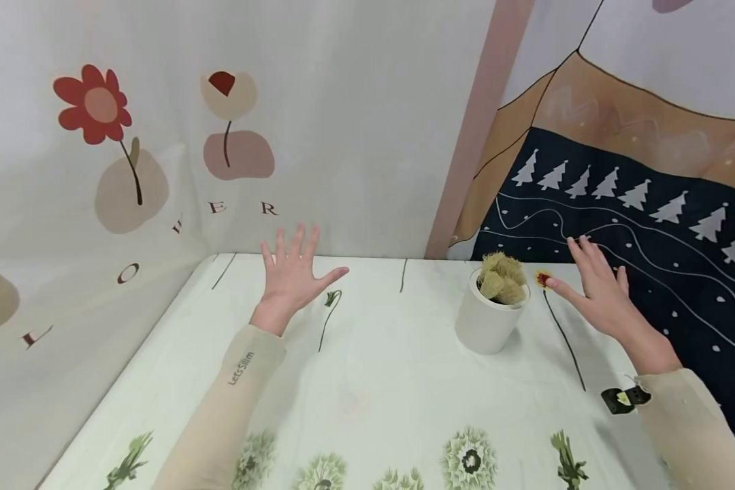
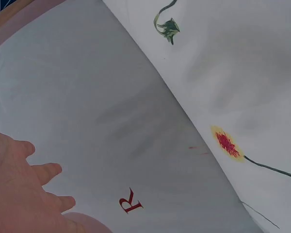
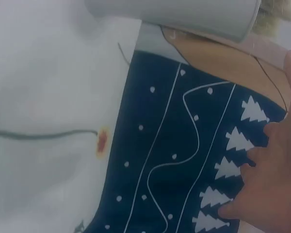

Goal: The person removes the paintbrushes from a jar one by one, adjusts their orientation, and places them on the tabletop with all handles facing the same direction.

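Both hands hold nothing: the left hand (image 1: 289, 272), left of centre in the head view, spreads its fingers wide, and the right hand (image 1: 603, 296), at the right, has its fingers extended and thumb apart. Between them, nearer the right hand, the white pot (image 1: 485, 328) stands on the white cloth (image 1: 392, 354), mossy clumps (image 1: 501, 279) heaped above its rim. An inward sweep of the right hand could tip the pot and spill the clumps.

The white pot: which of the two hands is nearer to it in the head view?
The right hand, open just right of the white pot; the left hand is much farther off, on the pot's other side.
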Tool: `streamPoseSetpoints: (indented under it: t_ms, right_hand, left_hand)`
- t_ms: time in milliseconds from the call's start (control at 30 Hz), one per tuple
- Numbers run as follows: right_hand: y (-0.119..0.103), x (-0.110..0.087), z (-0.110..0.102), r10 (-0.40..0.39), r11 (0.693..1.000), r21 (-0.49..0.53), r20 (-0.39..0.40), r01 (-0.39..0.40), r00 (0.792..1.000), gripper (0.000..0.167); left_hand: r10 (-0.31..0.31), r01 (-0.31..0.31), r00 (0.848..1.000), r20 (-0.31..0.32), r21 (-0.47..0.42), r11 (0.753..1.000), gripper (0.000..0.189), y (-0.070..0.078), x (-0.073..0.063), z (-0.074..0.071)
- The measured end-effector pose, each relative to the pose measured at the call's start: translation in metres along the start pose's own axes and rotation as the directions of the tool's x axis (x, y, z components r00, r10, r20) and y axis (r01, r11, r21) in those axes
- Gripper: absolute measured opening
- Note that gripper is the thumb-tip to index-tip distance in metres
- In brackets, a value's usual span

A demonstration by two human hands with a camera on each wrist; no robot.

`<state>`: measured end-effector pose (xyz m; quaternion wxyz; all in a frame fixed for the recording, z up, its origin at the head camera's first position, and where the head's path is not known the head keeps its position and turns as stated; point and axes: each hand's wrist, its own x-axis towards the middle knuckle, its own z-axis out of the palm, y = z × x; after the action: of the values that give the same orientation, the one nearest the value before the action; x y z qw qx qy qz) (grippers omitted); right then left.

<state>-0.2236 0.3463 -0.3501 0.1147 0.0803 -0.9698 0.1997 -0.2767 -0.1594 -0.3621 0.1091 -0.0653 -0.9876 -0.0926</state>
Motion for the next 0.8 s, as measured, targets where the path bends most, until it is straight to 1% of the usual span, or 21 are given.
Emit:
streamPoseSetpoints:
  t_ms: [233,433,533,667,800]
  right_hand:
    - [-0.007,-0.002,0.009,-0.065,0.996,0.053,-0.010,0.065,0.998,0.084]
    - [-0.012,-0.007,0.018,-0.114,0.987,0.113,0.006,0.113,0.993,0.083]
    - [-0.013,-0.009,0.023,-0.118,0.981,0.158,0.014,0.115,0.993,0.082]
    - [-0.016,-0.011,0.028,-0.101,0.969,0.231,0.028,0.092,0.994,0.079]
    - [-0.018,-0.015,0.031,-0.112,0.947,0.304,0.020,0.100,0.994,0.074]
  left_hand:
    - [0.004,-0.004,1.000,-0.006,0.004,1.000,0.103,0.008,-0.003,0.001]
    - [-0.002,0.002,1.000,0.014,0.003,1.000,0.102,0.013,-0.007,0.003]
    - [0.005,-0.005,1.000,0.008,-0.002,1.000,0.102,0.016,-0.008,0.005]
    - [0.013,-0.013,1.000,0.005,-0.029,0.999,0.101,0.019,-0.011,0.008]
    - [0.017,-0.017,1.000,-0.003,-0.043,0.999,0.100,0.022,-0.013,0.010]
